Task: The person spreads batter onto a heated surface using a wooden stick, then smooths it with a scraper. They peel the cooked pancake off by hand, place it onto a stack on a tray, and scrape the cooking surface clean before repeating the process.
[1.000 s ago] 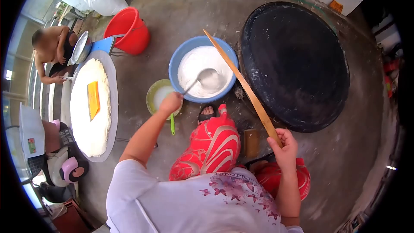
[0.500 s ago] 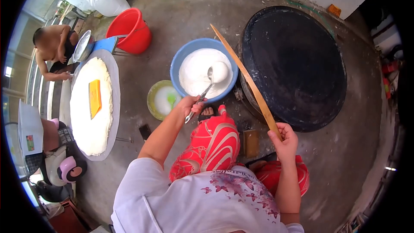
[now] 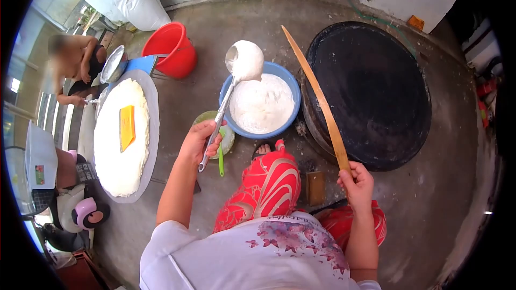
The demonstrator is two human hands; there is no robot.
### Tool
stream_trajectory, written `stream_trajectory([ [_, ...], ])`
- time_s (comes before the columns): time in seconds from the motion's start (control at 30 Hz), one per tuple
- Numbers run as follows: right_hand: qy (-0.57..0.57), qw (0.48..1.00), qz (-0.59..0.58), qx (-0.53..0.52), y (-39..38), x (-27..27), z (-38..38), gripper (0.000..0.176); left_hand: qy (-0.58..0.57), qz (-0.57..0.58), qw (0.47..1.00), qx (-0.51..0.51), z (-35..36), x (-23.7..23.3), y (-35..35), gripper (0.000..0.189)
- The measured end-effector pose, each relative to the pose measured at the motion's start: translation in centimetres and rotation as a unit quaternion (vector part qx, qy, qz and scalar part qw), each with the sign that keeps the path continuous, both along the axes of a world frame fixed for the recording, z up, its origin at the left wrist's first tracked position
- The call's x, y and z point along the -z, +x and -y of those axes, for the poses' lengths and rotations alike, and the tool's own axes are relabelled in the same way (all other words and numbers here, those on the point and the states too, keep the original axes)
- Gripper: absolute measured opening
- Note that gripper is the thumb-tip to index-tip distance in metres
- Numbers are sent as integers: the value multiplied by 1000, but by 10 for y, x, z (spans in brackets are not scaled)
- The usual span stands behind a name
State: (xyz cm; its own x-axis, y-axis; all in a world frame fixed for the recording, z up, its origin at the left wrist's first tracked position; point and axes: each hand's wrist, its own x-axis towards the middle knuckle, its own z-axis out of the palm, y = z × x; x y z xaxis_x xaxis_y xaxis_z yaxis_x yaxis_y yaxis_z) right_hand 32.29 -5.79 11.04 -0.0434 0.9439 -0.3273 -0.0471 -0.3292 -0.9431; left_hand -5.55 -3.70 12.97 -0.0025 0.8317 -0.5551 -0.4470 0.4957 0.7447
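Observation:
My left hand (image 3: pixel 201 142) is closed around the metal handle of a ladle (image 3: pixel 228 101). The ladle's bowl, coated in thick white batter, is raised over the left rim of a blue basin (image 3: pixel 296 99). More white batter (image 3: pixel 260 104) fills that basin. In my right hand (image 3: pixel 357 183) is the lower end of a long, flat wooden stick (image 3: pixel 318 94), which slants up to the left along the edge of a large black round griddle (image 3: pixel 371 96). Below the basin, partly behind the ladle handle, sits a small greenish bowl (image 3: pixel 228 140) with a lime-green-handled utensil (image 3: pixel 221 156).
At left, a round table (image 3: pixel 153 129) bears a wide white dough-like mass (image 3: pixel 110 150) with a yellow scraper (image 3: pixel 127 127) on top. A red bucket (image 3: pixel 180 56) stands behind it. Another person (image 3: pixel 80 64) sits at far left, near a metal bowl (image 3: pixel 113 64).
My left hand has lifted the ladle out of the basin, up and to the left, with batter on it. The green-handled utensil now leans out over the small bowl's near rim. The view has shifted slightly.

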Motion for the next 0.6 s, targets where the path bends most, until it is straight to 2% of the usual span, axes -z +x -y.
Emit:
stream_trajectory([
  [0.17,22,1000,22,5,19,-9,1,22,40,-7,999,-18,-13,-37,21,26],
  [0.27,79,986,142,28,32,-31,-1,34,53,37,998,-11,-33,-51,44,29],
  [0.3,82,986,144,33,39,-35,-2,34,50,64,997,-11,-41,-53,53,30],
  [0.37,128,962,239,23,51,-41,-5,39,63,47,997,12,-60,-47,71,33],
  [0.43,162,950,266,39,58,-43,-9,41,89,42,995,12,-80,-42,94,30],
  [0.5,255,892,372,28,68,-38,-14,42,98,54,994,11,-100,-29,115,23],
  [0.6,216,895,391,6,75,-36,-23,45,92,54,994,5,-125,-13,146,18],
])
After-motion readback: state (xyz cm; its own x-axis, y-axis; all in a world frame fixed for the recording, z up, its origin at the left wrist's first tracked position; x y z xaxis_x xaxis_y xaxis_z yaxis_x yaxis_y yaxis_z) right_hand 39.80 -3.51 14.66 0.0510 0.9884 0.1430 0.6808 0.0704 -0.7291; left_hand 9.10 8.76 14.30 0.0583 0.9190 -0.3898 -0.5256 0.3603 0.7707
